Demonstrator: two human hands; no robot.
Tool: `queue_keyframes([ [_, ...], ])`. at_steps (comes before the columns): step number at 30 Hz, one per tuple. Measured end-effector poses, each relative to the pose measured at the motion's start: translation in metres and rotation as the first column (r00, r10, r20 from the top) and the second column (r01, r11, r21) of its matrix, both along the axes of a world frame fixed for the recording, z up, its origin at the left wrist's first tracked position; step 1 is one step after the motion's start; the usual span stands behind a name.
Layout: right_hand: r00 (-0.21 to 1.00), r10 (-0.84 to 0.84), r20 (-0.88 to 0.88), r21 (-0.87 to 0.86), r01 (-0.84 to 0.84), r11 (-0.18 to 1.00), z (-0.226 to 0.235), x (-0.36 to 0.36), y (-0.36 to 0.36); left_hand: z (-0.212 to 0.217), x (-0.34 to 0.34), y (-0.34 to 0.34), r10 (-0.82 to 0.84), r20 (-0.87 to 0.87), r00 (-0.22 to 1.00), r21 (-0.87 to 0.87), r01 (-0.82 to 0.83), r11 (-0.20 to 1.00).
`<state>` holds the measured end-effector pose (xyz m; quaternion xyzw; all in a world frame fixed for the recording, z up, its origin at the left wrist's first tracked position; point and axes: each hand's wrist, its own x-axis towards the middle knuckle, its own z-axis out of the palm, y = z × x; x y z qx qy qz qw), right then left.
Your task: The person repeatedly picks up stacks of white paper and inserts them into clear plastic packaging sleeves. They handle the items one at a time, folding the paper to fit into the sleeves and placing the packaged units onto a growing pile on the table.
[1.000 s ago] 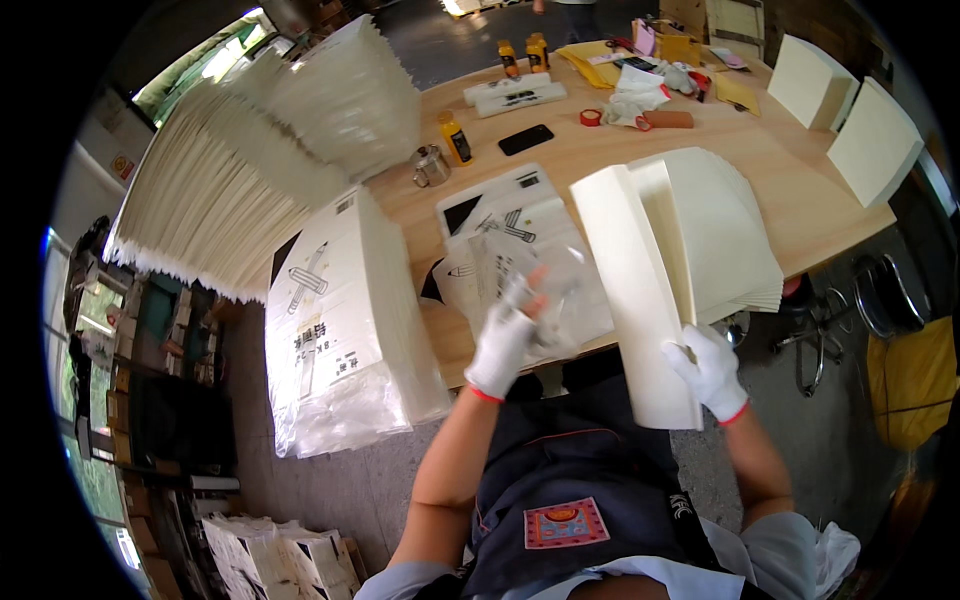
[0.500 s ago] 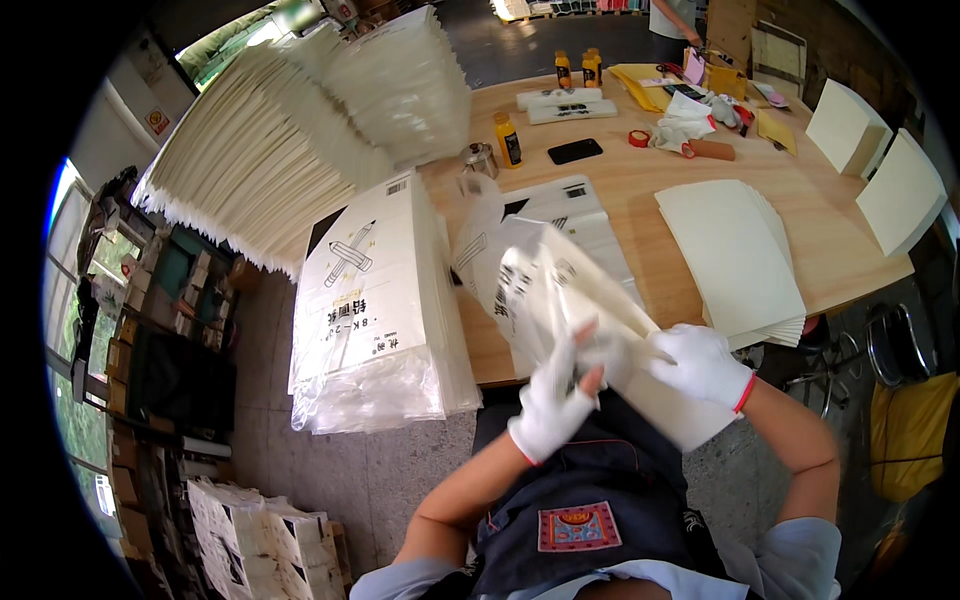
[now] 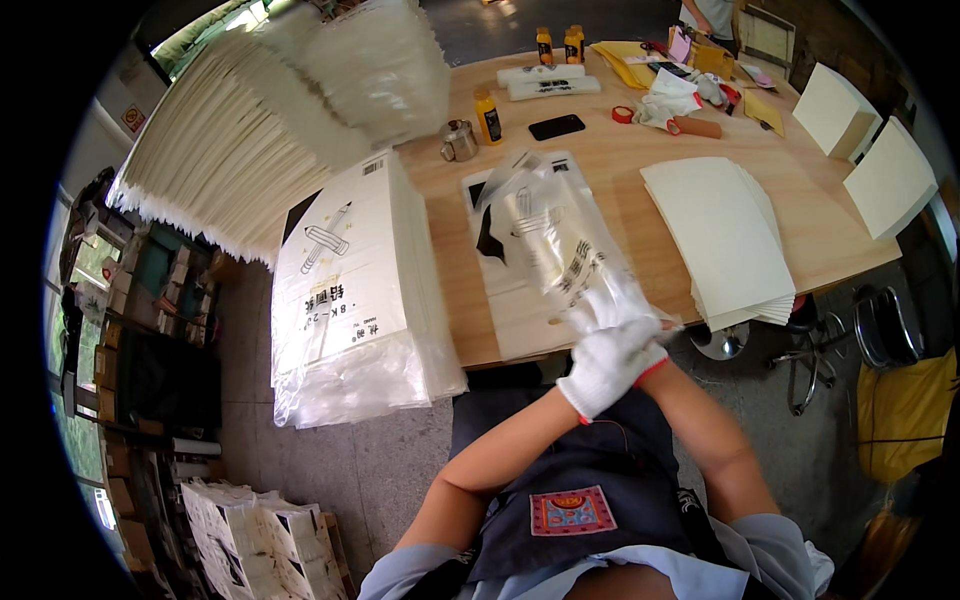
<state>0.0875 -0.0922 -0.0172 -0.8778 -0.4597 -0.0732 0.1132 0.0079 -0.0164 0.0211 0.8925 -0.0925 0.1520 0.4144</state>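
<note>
A clear plastic bag (image 3: 585, 245) printed with dark lettering and a pencil drawing slants over the near table edge. My left hand (image 3: 600, 372), in a white knitted glove, is closed at the bag's near end. My gloved right hand (image 3: 612, 308) lies just beyond it, its wrist crossing beneath the left hand. It appears through the plastic, apparently inside the bag, and its fingers are blurred. Whether paper is in this bag is hard to tell. Beneath it lies a flat white printed package (image 3: 515, 310). A fanned stack of white sheets (image 3: 715, 230) rests to the right.
Piled printed packages (image 3: 345, 265) overhang the table's left edge, beside tall paper stacks (image 3: 235, 140). A metal cup (image 3: 459, 142), yellow bottle (image 3: 488, 117) and black phone (image 3: 557, 127) are farther back. White blocks (image 3: 890, 185) stand at right. Another person (image 3: 712, 18) is at the far side.
The white paper my right hand gripped is no longer distinguishable. My right hand has moved left and forward behind the plastic, while my left hand has shifted right and down over its wrist.
</note>
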Motion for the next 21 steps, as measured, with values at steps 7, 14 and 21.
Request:
queue_keyframes([
  [7, 0.979, -0.197, -0.048, 0.468, 0.196, 0.861, -0.029, -0.091, -0.058, -0.088, -0.044, 0.041, -0.01, -0.015, 1.0, -0.034, 0.009, 0.999],
  [14, 0.875, -0.48, -0.058, -0.185, 0.463, 0.867, -0.065, -0.067, -0.094, -0.148, -0.117, 0.084, 0.324, 0.082, 0.943, 0.349, -0.332, 0.876],
  [21, 0.977, -0.188, -0.104, -0.255, 0.156, 0.954, -0.014, -0.104, -0.107, -0.104, -0.186, 0.072, 0.445, -0.553, 0.704, -0.532, -0.71, 0.462],
])
